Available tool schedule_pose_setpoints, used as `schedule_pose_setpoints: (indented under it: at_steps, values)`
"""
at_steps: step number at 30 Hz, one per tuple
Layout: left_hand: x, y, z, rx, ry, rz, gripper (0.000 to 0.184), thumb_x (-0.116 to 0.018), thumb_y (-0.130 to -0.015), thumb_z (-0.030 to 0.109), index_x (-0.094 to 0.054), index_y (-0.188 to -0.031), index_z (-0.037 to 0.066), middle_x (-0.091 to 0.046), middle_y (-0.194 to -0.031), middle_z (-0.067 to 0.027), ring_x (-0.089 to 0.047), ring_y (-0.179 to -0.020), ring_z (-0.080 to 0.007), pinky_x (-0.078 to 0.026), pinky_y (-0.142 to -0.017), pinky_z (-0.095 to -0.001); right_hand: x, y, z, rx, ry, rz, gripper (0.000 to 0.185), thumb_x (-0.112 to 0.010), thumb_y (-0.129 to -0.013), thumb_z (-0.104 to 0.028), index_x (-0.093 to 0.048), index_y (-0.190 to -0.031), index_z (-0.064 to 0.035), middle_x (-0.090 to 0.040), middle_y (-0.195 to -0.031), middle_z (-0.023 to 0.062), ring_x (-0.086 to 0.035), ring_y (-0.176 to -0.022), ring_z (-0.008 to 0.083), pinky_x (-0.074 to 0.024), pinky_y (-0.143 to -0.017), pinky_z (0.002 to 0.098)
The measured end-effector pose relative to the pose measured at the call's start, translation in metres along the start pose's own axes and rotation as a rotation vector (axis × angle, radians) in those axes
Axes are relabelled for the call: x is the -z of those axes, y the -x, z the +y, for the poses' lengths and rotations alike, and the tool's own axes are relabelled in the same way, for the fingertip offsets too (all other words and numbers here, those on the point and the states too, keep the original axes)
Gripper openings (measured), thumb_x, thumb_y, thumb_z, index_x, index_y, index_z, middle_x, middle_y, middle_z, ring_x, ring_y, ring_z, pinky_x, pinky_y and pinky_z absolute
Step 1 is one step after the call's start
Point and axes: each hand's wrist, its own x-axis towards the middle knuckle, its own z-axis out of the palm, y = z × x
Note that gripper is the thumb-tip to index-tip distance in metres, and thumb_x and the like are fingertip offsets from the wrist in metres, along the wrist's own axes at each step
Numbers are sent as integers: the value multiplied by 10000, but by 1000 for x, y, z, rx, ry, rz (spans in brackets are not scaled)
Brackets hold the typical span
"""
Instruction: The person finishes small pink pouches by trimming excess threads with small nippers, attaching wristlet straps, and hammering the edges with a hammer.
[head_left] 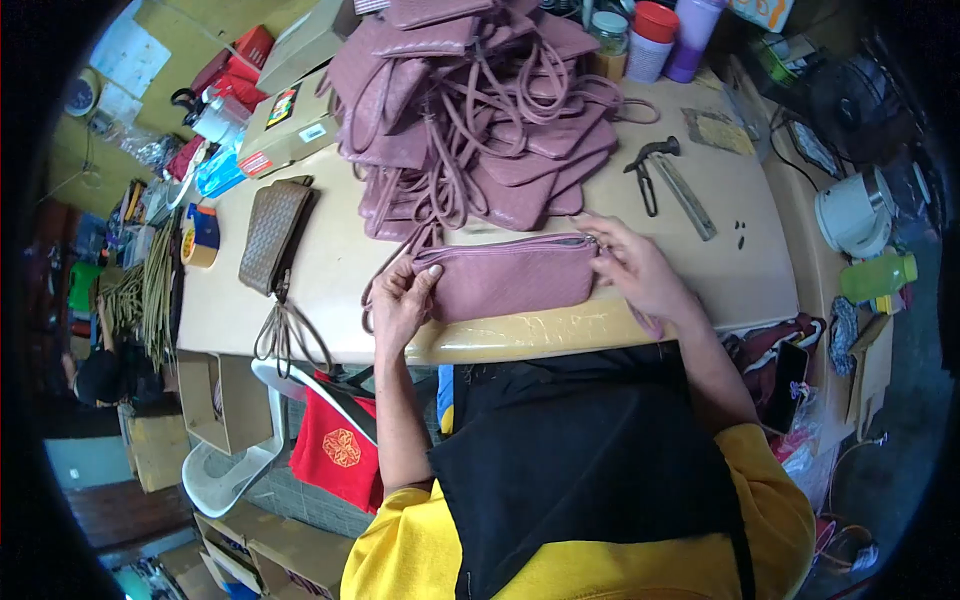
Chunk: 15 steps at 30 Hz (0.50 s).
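A mauve zippered pouch (515,280) with a wrist strap lies at the table's front edge, between my two hands. My left hand (403,295) grips its left end, thumb on the front face and fingers behind. At the upper right corner, by the zipper's end, my right hand (640,265) has its fingers closed on the pouch; the zipper pull itself is too small to make out. Behind it rises a large heap of similar mauve pouches (520,170) with looped straps. A brown woven pouch (272,235) rests to the left, its strap hanging over the edge.
On the table's right lie a hammer (682,195), dark pliers (645,185) and a few small dark bits. Cups and a jar (608,45) stand at the back. Tape rolls (201,236) and a cardboard box (290,125) are at left. A white chair (235,470) stands below.
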Motion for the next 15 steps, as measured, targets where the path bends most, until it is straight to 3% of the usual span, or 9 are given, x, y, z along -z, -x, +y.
schedule_pose_setpoints:
  at_steps: [2,3,5,9,13,15]
  values:
    - [4,2,-5,5,-51,-1,173,-675,-826,67,-581,-682,63,-485,-571,85,-386,-479,0,-265,-423,-189,9,4,10,-369,-166,30,260,-489,-834,42,-569,-1081,30,-603,-929,137,-607,-850,235,-457,-792,302]
    - [4,5,1,19,-19,-7,157,-678,-823,64,-588,-694,61,-491,-588,89,-390,-496,2,-270,-436,-189,12,4,13,-356,-173,4,260,-489,-834,42,-569,-1081,30,-603,-929,137,-607,-850,235,-457,-792,302]
    - [1,8,9,25,38,-47,129,-675,-826,62,-599,-722,58,-501,-628,98,-402,-526,1,-284,-459,-186,16,4,18,-110,148,62,195,-492,-845,36,-590,-1014,33,-601,-873,128,-606,-827,225,-468,-745,300]
    - [-2,10,14,15,69,-100,128,-641,-855,77,-594,-745,30,-508,-606,59,-452,-519,-19,-347,-471,-193,15,0,17,-8,293,120,120,-511,-834,49,-588,-926,49,-573,-832,124,-590,-767,213,-465,-689,294]
    - [-3,9,10,-114,34,-105,76,-648,-843,60,-653,-891,0,-583,-709,46,-496,-655,-22,-395,-581,-188,22,4,7,-60,277,84,115,-529,-813,66,-595,-906,49,-571,-832,118,-581,-748,208,-458,-677,287]
    - [-7,9,15,-139,46,-91,77,-649,-842,61,-654,-887,-2,-583,-710,48,-493,-665,-24,-393,-590,-190,26,6,9,36,332,105,103,-553,-795,73,-601,-883,48,-566,-820,107,-573,-742,199,-447,-657,274]
